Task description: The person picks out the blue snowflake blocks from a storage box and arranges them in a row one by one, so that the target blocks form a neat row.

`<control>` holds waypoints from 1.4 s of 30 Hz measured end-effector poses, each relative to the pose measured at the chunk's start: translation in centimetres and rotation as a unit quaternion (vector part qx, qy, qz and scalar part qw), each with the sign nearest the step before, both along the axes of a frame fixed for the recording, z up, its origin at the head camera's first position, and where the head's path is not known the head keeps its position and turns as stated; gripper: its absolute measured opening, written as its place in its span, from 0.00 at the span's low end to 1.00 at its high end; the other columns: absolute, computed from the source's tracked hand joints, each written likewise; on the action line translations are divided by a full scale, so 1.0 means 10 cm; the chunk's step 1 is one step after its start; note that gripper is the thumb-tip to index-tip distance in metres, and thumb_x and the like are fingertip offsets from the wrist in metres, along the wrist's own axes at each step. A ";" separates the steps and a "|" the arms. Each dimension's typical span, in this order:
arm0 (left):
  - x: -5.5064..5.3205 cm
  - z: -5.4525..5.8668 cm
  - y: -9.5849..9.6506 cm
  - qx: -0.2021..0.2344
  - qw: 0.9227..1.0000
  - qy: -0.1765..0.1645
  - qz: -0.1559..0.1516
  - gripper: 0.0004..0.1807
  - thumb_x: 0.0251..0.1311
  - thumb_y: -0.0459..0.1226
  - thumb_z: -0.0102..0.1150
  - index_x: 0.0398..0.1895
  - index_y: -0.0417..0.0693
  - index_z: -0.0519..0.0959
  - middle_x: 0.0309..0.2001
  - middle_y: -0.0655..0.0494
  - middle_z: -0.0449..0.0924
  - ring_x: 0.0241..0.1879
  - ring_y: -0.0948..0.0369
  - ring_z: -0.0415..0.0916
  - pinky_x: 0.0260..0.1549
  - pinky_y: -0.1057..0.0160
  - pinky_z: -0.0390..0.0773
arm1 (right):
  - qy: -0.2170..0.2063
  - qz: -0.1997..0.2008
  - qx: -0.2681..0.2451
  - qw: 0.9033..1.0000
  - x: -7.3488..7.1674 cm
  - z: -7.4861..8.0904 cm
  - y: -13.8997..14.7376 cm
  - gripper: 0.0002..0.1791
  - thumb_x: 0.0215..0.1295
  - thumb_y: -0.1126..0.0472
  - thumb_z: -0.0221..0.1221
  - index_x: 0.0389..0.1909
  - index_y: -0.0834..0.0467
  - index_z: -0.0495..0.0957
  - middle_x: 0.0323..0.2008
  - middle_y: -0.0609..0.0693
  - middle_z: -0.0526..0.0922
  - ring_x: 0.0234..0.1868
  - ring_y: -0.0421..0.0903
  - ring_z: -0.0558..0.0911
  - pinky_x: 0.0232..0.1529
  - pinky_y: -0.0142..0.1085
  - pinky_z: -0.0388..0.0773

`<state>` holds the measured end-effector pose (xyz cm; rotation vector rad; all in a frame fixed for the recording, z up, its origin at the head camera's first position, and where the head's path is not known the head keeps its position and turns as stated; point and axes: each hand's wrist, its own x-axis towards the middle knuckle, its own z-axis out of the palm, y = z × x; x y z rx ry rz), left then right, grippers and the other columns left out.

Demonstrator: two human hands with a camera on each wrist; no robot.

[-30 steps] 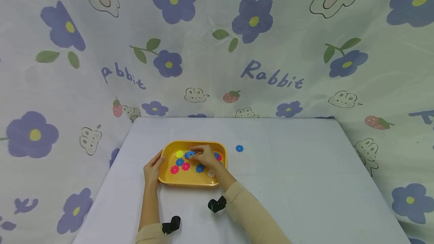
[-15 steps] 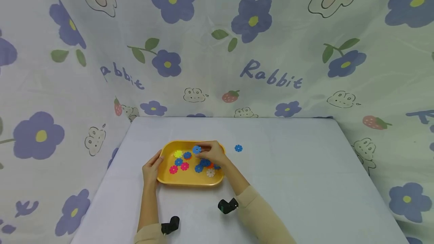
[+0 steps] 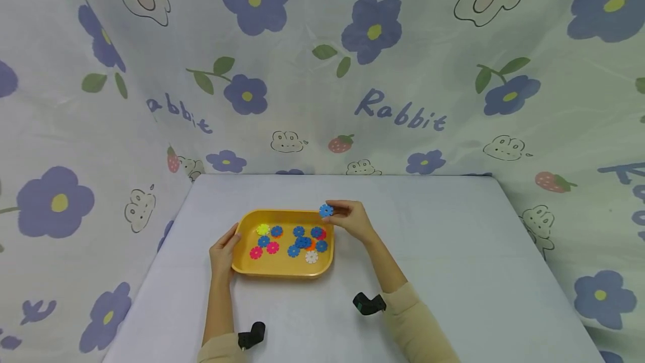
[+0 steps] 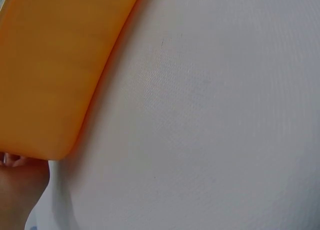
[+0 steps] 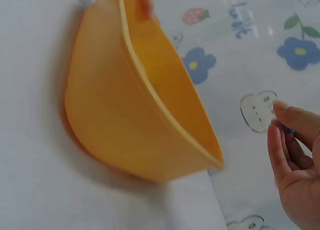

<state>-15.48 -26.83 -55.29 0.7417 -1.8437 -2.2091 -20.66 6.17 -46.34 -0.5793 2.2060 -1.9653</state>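
A yellow tray [image 3: 272, 268] stands on the white table, holding several snowflake discs in blue, pink, white, orange and yellow-green. My left hand [image 3: 221, 252] grips its left end, thumb at the rim and fingers around the outside; the left wrist view catches part of that hand [image 4: 22, 187] below the tray wall. Over the tray's back right corner, my right hand [image 3: 355, 222] pinches a blue snowflake disc [image 3: 326, 210] between thumb and fingers. In the right wrist view the right hand [image 5: 300, 162] mostly hides that disc, leaving a speck of blue.
A white cloth covers the table [image 3: 433, 262], which extends well to the right of the tray. Patterned fabric [image 3: 302, 99] rises behind and at both sides. Black wrist cameras [image 3: 252, 335] sit near both sleeves.
My right hand has lifted a blue snowflake disc from the tray and moved right and back to the rim. The loose blue disc on the table is now out of sight at my hand.
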 end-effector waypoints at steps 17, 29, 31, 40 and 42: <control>-0.02 -0.02 -0.01 -0.007 1.000 -0.003 -0.007 0.28 0.60 0.41 0.61 0.63 0.42 0.70 0.52 0.71 0.78 0.63 0.63 0.65 0.56 0.74 0.69 | 0.049 -0.120 0.039 0.991 -0.08 -0.40 0.66 0.22 0.50 0.74 0.66 0.48 0.76 0.76 0.44 0.69 0.80 0.43 0.64 0.77 0.37 0.26 0.79; 0.00 -0.02 -0.02 -0.013 1.000 0.000 -0.006 0.28 0.60 0.40 0.62 0.63 0.41 0.70 0.48 0.75 0.79 0.65 0.62 0.63 0.55 0.75 0.70 | 0.050 -0.201 0.083 0.975 -0.27 -1.09 0.93 0.21 0.49 0.66 0.70 0.46 0.69 0.80 0.45 0.64 0.81 0.44 0.58 0.77 0.46 0.40 0.77; -0.01 -0.02 -0.02 -0.013 1.000 -0.001 -0.004 0.27 0.60 0.40 0.62 0.62 0.42 0.70 0.45 0.76 0.80 0.64 0.62 0.64 0.54 0.76 0.70 | 0.047 -0.207 0.093 0.973 -0.28 -1.17 0.93 0.21 0.49 0.65 0.70 0.46 0.67 0.81 0.44 0.62 0.82 0.46 0.56 0.76 0.49 0.43 0.74; 0.00 -0.01 -0.01 0.002 1.000 -0.003 0.002 0.28 0.59 0.39 0.62 0.62 0.41 0.70 0.46 0.76 0.80 0.64 0.62 0.64 0.55 0.75 0.70 | 0.084 -0.216 0.140 0.963 -0.28 -1.31 0.85 0.21 0.44 0.64 0.72 0.41 0.66 0.82 0.40 0.60 0.81 0.46 0.56 0.74 0.53 0.51 0.67; -0.01 -0.01 -0.01 0.001 1.000 -0.003 -0.003 0.28 0.60 0.39 0.61 0.63 0.41 0.69 0.48 0.75 0.80 0.65 0.62 0.63 0.56 0.75 0.70 | 0.097 -0.218 0.162 0.958 -0.28 -1.30 0.83 0.20 0.44 0.64 0.72 0.41 0.66 0.82 0.39 0.61 0.81 0.45 0.57 0.74 0.52 0.51 0.67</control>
